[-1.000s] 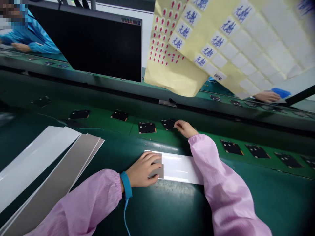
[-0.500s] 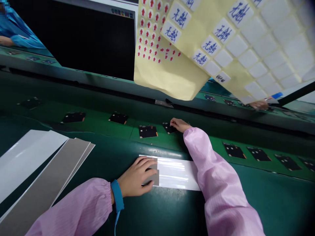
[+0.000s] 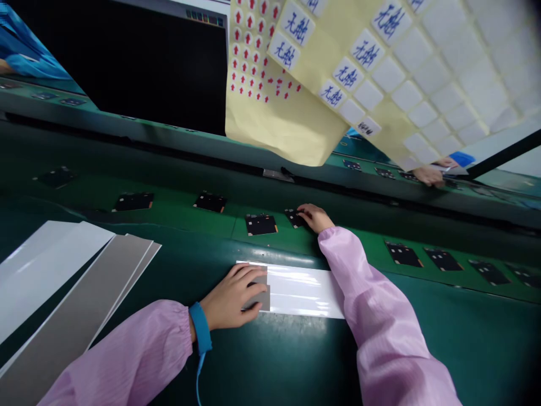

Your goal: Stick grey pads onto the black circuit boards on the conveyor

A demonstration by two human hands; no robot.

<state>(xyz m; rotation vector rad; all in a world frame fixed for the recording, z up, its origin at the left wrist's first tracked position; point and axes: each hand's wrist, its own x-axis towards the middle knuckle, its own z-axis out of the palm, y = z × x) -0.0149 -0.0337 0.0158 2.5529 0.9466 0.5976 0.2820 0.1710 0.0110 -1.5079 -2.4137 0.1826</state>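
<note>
My left hand [image 3: 234, 296] rests on a small grey pad [image 3: 258, 293] at the left end of a glossy white strip [image 3: 304, 290] lying on the dark green bench. Its fingers curl over the pad and pinch its edge. My right hand [image 3: 313, 217] reaches out to the green conveyor belt [image 3: 177, 211] and presses closed fingertips on a small black board [image 3: 295, 217]. Another black board [image 3: 261, 224] lies just left of it.
Several black boards ride the belt, such as a board at left [image 3: 133, 201] and a board at right [image 3: 403, 254]. White and grey strips [image 3: 71, 287] lie at the bench's left. A dark monitor [image 3: 139, 62] and yellow label sheets [image 3: 338, 73] hang above. Another person's hand [image 3: 429, 175] works beyond the belt.
The view has shifted slightly. The boards on the belt have drifted a little to the right, and my right hand stays on its board. My left hand keeps its hold on the pad.
</note>
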